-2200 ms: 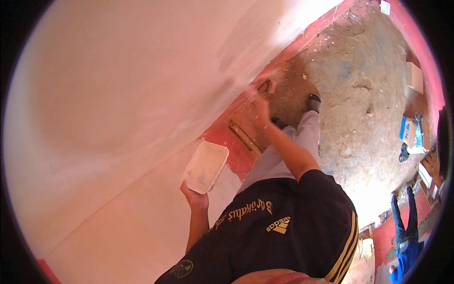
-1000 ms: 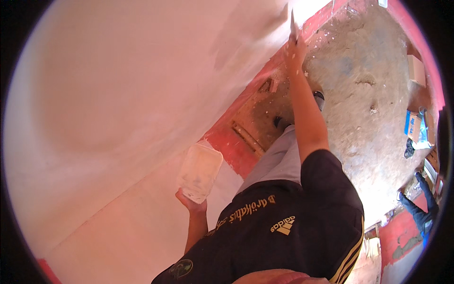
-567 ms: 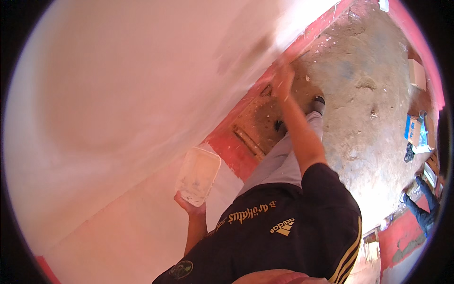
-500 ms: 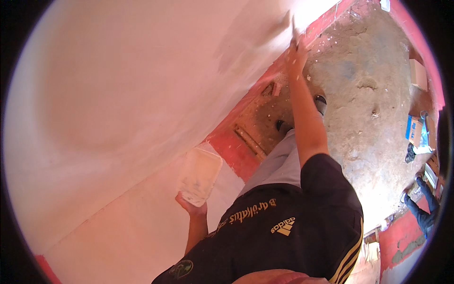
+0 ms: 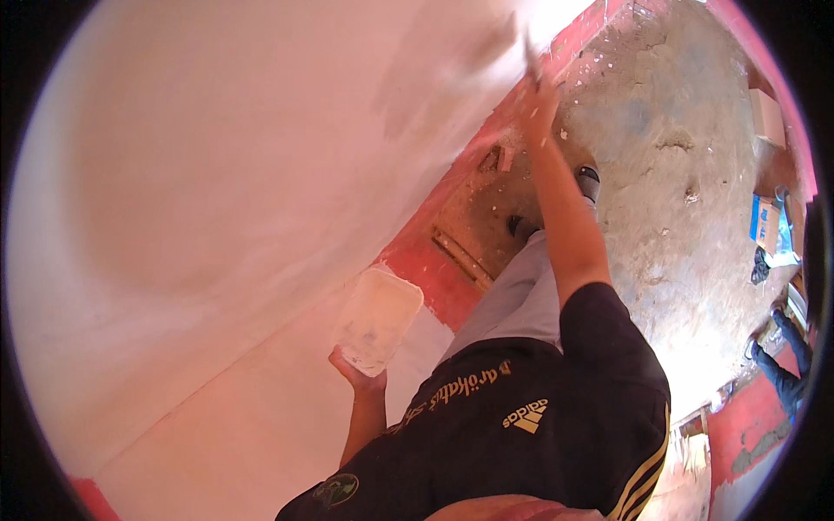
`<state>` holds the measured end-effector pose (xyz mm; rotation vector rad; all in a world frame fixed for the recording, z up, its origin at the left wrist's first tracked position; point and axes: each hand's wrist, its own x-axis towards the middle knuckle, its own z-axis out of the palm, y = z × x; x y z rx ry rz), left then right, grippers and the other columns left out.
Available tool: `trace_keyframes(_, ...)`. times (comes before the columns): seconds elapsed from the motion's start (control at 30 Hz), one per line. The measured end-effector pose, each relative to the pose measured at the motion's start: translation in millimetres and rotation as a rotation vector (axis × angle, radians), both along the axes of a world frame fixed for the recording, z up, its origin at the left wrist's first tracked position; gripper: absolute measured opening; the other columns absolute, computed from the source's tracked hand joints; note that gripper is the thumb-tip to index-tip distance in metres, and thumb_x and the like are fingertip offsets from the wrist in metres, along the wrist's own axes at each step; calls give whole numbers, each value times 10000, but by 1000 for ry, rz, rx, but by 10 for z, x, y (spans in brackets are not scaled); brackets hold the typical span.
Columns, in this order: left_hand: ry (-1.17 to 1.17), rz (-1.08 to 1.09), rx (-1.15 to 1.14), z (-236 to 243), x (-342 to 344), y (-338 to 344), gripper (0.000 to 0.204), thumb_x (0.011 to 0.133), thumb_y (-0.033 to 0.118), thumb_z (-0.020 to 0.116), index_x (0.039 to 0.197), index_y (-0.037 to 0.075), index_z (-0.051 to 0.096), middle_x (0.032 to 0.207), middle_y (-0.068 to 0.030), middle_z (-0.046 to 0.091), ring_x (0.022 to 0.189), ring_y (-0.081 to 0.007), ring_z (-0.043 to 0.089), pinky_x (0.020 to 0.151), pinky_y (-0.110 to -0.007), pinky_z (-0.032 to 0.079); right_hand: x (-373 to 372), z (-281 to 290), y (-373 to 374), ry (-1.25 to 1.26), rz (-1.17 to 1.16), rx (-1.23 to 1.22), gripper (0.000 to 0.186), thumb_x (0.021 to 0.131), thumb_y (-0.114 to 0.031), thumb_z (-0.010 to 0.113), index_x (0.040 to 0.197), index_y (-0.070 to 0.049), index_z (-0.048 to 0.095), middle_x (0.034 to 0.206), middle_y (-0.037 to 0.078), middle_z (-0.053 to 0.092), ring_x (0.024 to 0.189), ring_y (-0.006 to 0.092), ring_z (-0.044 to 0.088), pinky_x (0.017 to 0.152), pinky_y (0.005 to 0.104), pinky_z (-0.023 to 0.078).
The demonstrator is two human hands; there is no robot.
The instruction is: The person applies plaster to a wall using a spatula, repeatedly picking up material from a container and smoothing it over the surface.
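Near the wall's lower edge, at the top of the view, my right hand (image 5: pixel 540 106) is closed around a thin flat blade (image 5: pixel 529 48), which looks like a putty knife seen edge-on. The blade is blurred, and I cannot tell whether it touches the pale wall (image 5: pixel 234 165); its shadow falls beside it. White flecks dot that hand and forearm. Lower down on the left, my left hand (image 5: pixel 358 372) grips the near end of a white rectangular tub (image 5: pixel 380 319) with rounded corners. Grey smears mark the tub's inside near my fingers.
A red band (image 5: pixel 426 278) runs along the foot of the wall. My feet stand on a rough, white-spotted floor (image 5: pixel 660 200), with a wooden strip (image 5: pixel 460 256) nearby. Cardboard boxes (image 5: pixel 766 221) lie at the far right, where another person's legs (image 5: pixel 777 360) show.
My right hand and the blade have shifted slightly left and down in the view. The tub has moved a little right, still in my left hand. The view itself has shifted slightly.
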<state>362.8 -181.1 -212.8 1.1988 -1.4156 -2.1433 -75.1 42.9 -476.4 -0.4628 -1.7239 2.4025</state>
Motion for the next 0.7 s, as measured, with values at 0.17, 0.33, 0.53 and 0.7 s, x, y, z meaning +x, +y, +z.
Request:
trace_keyframes(0.17,-32,73,66,4,-63,79,645,938,500,341,1382,47,453,1358,-108,529,1234,-305,509,1039,-484,420,515,282,-755,106,107,85,397,949,-54,497,1341,9,513,1281,144,574,1202,238,517,1033,329,344)
trace_keyframes(0.33,-16,72,60,63,-5,92,606,932,505,367,1349,82,490,1335,-91,541,1238,-294,503,1044,-505,416,1305,61,-713,216,513,-363,321,910,-50,523,1225,5,561,1229,157,590,1195,270,518,1042,377,353)
trace_keyframes(0.53,1,114,13,2,112,84,592,942,498,368,1341,82,501,1321,-82,554,1220,-283,515,1042,-490,418,-30,418,217,63,156,-18,164,945,-125,499,1017,-24,608,751,42,551,570,219,502,561,347,444)
trace_keyframes(0.7,21,-2,60,-9,-157,-2,592,933,495,375,1340,87,508,1319,-83,555,1211,-294,522,1044,-487,413,920,66,-920,1,219,-1177,243,984,-187,521,1185,-86,610,953,-9,589,754,58,527,629,227,449)
